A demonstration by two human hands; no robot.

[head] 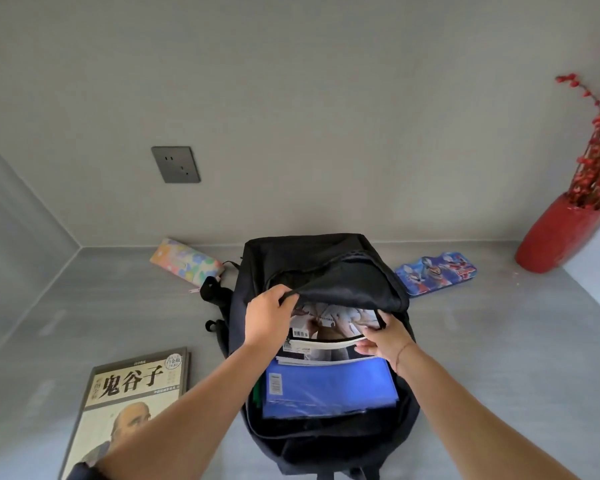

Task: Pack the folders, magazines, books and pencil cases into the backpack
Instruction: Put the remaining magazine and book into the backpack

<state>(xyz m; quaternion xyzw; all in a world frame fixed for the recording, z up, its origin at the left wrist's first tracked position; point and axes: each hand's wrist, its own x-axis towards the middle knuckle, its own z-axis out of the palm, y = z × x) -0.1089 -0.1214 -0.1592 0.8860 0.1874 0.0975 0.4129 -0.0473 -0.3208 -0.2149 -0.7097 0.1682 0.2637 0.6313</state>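
The black fabric backpack (326,265) is lying on the grey desk (499,358) with its main compartment unzipped and gaping toward the camera. The left hand (269,318) is pinching the edge of the black front flap (347,289) and lifting it clear of the opening. The right hand (383,337) is gripping the far-right edge of the glossy magazine (329,323) sitting inside, with the fingers curled over its border near the bag's rim.

Inside, the packing is looking well under way. A blue plastic folder (329,386) with a barcode label is lying nearest the camera, a sliver of green (what it belongs to is not clear) is showing at its left edge, and at least one more printed item is sitting between it and the magazine.

Three things are waiting outside the bag. A large book with a portrait and bold black characters on its cover (132,403) is lying flat at the left, partly under the left forearm. A soft pastel floral pencil case (186,259) is resting just beside the backpack's upper left corner, and a blue tin pencil case with cartoon heroes (437,271) is lying to its right, near the red vase of red berry branches (555,237).

By my judgement, roughly half the job is remaining: seating the magazine, then the book and both cases.
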